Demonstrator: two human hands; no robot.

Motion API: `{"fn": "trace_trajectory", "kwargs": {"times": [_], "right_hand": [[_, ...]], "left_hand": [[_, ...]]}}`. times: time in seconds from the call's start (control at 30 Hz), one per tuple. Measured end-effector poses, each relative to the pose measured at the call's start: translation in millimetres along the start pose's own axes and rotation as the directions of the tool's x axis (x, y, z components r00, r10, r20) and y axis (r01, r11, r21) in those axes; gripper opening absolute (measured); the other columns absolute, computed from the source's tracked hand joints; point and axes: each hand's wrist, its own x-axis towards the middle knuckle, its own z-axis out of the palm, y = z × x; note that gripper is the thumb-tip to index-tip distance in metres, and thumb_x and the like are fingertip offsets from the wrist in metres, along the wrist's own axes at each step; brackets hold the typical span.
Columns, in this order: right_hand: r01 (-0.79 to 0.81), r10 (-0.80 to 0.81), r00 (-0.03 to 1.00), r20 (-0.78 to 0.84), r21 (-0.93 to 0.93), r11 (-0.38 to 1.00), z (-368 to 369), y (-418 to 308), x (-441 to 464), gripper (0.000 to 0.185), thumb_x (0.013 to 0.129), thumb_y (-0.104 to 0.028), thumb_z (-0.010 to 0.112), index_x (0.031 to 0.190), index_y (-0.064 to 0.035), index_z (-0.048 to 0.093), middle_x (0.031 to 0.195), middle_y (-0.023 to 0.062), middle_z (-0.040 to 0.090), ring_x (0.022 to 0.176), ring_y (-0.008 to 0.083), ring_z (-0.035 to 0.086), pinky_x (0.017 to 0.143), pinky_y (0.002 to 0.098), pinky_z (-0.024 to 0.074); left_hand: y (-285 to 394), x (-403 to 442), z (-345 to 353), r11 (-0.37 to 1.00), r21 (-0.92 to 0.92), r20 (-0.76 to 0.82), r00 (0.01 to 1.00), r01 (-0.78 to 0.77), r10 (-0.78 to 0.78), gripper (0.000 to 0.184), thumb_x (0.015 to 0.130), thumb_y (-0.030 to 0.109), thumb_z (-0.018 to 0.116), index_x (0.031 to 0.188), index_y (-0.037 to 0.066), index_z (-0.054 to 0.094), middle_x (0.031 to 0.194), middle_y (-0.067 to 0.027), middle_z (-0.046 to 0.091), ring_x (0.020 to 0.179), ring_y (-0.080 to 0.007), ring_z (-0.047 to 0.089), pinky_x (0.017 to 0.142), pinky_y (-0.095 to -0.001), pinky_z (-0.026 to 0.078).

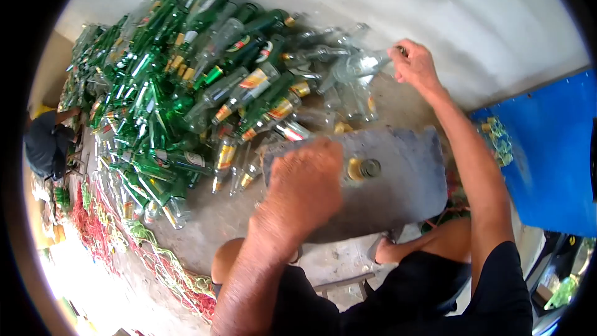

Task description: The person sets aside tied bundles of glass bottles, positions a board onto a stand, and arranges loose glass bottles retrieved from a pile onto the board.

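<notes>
At right hand [415, 67], clear glass bottle [362, 65]

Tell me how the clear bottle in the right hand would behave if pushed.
The clear bottle would likely roll, its body being round. It looks like glass, so knocking the piled bottles might crack it. Its smooth, shiny surface could feel slippery.

1. The bare left hand [306, 180], slightly blurred, was curled with its back toward the camera, fingertips hidden
2. The bare left forearm [258, 274] slanted forward and inward
3. The bare right hand [413, 65] was closed in a grip, farther forward than the left
4. The bare right arm [469, 143] stretched forward from a short black fabric sleeve [500, 280]
</notes>
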Motion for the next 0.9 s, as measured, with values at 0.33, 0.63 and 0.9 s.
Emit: {"fn": "trace_trajectory", "kwargs": {"times": [0.33, 0.63, 0.9], "right_hand": [[0.164, -0.142, 0.986, 0.083, -0.434, 0.886, -85, -94, -139, 0.025, 0.090, -0.023, 0.073, 0.090, 0.0017, 0.070, 0.060, 0.0177, 0.058, 0.052, 0.0284, 0.055, 0.055, 0.0411, 0.0452], [0.326, -0.263, 0.939, 0.222, -0.333, 0.885, -58, -95, -208, 0.017, 0.087, -0.016, 0.075, 0.094, -0.0013, 0.068, 0.063, 0.0198, 0.064, 0.062, 0.0401, 0.068, 0.058, 0.0463, 0.0526], [0.379, -0.316, 0.921, 0.228, -0.343, 0.859, -42, -94, -214, 0.018, 0.086, -0.015, 0.075, 0.091, 0.0001, 0.066, 0.060, 0.0184, 0.063, 0.061, 0.0393, 0.068, 0.058, 0.0453, 0.0531]], "left_hand": [[0, 5, 8, 0.978, -0.187, -0.087, 0.993, -0.091, 0.076, 0.043, 0.080, 0.007, 0.074, 0.122, 0.003, 0.066, 0.112, -0.0142, 0.071, 0.095, -0.0320, 0.072, 0.086, -0.0425, 0.056], [10, 21, 20, 0.952, -0.274, -0.013, 0.990, -0.138, 0.140, 0.041, 0.080, 0.015, 0.076, 0.120, 0.006, 0.071, 0.116, -0.0170, 0.073, 0.090, -0.0330, 0.071, 0.084, -0.0413, 0.057], [15, 20, 19, 0.971, -0.226, 0.025, 0.996, -0.082, 0.090, 0.034, 0.082, 0.019, 0.076, 0.113, 0.005, 0.073, 0.100, -0.0204, 0.073, 0.087, -0.0372, 0.071, 0.081, -0.0443, 0.057]]}}
